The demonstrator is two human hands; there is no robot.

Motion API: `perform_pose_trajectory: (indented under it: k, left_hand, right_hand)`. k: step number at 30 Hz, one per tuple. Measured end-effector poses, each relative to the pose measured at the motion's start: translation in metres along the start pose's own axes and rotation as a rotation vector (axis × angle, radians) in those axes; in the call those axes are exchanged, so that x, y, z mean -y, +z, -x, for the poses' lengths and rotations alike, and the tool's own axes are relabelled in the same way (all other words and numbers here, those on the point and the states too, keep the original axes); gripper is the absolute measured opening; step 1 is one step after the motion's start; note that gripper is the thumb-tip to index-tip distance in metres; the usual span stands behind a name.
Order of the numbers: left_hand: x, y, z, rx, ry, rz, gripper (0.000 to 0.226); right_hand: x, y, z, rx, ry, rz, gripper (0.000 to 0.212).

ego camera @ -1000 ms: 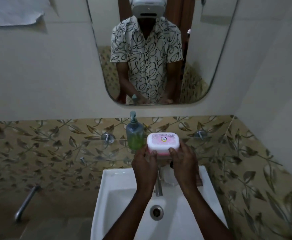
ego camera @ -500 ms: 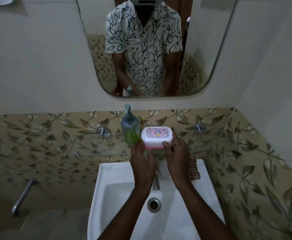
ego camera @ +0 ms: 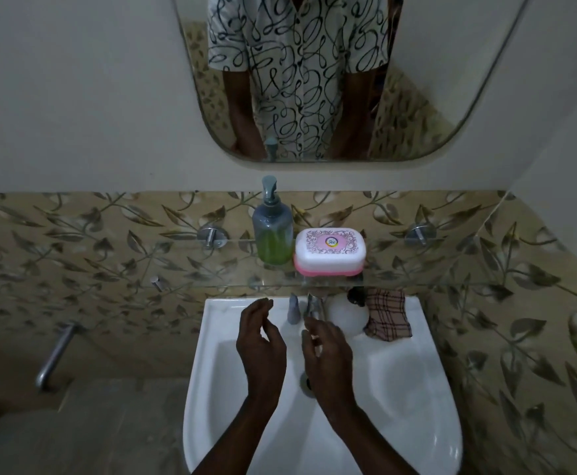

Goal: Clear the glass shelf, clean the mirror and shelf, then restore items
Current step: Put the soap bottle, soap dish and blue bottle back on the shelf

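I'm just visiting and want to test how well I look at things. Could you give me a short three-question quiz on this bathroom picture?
1. True or false: the soap box stands on the glass shelf, right of the pump bottle.
2. What is the left hand holding?
A. the soap box
B. nothing
C. the checked cloth
3. Fill the blank: the checked cloth lies on the back rim of the ____, under the shelf.

Key
1. True; the two stand close side by side.
2. B; the right hand is empty too, and both hover open over the sink.
3. sink
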State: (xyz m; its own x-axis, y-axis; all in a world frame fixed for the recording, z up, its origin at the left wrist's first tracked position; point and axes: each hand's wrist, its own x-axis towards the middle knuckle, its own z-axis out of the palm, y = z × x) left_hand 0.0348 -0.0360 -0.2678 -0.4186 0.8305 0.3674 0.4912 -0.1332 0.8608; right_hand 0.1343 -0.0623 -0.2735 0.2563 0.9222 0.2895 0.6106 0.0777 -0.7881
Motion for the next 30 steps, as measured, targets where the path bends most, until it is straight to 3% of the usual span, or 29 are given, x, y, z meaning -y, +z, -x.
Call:
perform_pose_trajectory:
  k: [2, 5, 10, 15, 20, 23, 25, 27, 30]
  left_hand:
    - [0.017, 0.005, 0.002, 0.095, -0.119, -0.024, 0.04]
    - [0.039, 0.01, 0.01, 0.215, -0.224, -0.086, 0.044]
    - [0.06, 0.009, 0.023, 0.302, -0.297, -0.117, 0.049]
    - [0.068, 0.003, 0.014, 0.358, -0.298, -0.115, 0.042]
    - [0.062, -0.005, -0.004, 0.548, -0.281, -0.092, 0.061]
    - [0.046, -0.012, -0.006, 0.614, -0.678, 0.173, 0.058]
    - [0.03, -0.015, -0.004, 0.554, -0.853, 0.419, 0.047]
    - [0.008, -0.018, 0.001, 0.526, -0.866, 0.566, 0.026]
    - [-0.026, -0.019, 0.008, 0.574, -0.791, 0.648, 0.02]
  right_hand:
    - [-0.003, 0.022, -0.002, 0.133, 0.127, 0.064, 0.03]
    - [-0.008, 0.051, -0.02, 0.14, 0.096, 0.268, 0.045]
    - [-0.014, 0.081, -0.062, 0.243, 0.219, 0.437, 0.048]
    - [-0.009, 0.076, -0.065, 0.305, 0.325, 0.345, 0.006]
    - [0.003, 0.035, -0.05, 0.345, 0.156, 0.159, 0.025]
    - [0.01, 0.001, -0.034, 0.28, 0.149, 0.062, 0.028]
    - [0.013, -0.019, -0.029, 0.276, 0.151, 0.021, 0.03]
    - [0.02, -0.039, -0.024, 0.262, 0.153, -0.032, 0.033]
    - [0.026, -0.06, -0.013, 0.185, 0.165, -0.161, 0.037]
